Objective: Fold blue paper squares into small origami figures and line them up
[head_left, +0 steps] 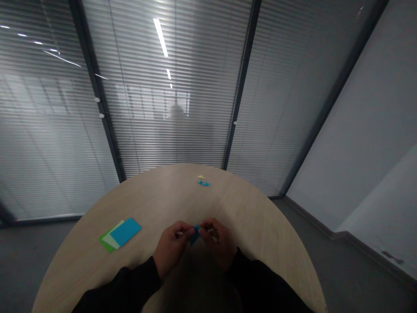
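Blue small paper piece (195, 235), apparently folded, sits at lower centre of the frame, pinched at the fingertips by your left hand (174, 245) and right hand (219, 244), both nearly closed. Advisable: grip lightly, align edges, crease against the round pale-wood table (267, 230).

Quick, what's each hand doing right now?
Left hand: closed, pinching the small blue folded paper between thumb and fingers.
Right hand: closed, pinching the same paper from its other side.
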{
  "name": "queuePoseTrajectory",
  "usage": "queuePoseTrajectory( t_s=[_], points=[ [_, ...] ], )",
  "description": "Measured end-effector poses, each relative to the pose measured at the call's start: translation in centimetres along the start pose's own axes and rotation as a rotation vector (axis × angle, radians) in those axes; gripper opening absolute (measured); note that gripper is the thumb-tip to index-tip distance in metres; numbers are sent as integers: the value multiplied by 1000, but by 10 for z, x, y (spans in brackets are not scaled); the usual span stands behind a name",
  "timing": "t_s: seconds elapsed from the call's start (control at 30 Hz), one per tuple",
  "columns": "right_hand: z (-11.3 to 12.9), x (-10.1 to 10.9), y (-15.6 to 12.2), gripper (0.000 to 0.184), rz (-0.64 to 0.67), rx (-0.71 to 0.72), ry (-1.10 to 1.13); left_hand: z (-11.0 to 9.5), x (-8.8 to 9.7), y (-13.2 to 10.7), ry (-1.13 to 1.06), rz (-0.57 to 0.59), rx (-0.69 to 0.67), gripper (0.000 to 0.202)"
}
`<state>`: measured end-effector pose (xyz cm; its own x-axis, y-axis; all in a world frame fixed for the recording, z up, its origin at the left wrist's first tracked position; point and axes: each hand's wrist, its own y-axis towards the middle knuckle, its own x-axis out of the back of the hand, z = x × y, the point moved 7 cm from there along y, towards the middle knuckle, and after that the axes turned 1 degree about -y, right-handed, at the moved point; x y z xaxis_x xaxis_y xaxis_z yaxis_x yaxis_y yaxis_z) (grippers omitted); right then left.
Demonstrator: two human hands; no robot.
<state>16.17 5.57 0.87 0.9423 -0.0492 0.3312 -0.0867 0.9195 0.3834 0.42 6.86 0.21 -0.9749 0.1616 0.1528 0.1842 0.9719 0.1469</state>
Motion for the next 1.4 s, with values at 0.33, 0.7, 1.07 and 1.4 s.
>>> queuePoseTrajectory(
  t_s=[0.33,0.7,1.07,1.4],
  points=[
    [2,-20,-5,19,263,-41,71,5,-6,-2,-355,6,132,36],
    [-17,-3,2,41,31,-187,469,15,-9,-1,-439,39,190,30],
    [-4,-5,-2,18,96,-130,237,12,-22,-6,-475,252,152,30],
    [-7,-8,-4,33,143,-128,333,-5,-25,-8,-400,349,69,32]
  ],
)
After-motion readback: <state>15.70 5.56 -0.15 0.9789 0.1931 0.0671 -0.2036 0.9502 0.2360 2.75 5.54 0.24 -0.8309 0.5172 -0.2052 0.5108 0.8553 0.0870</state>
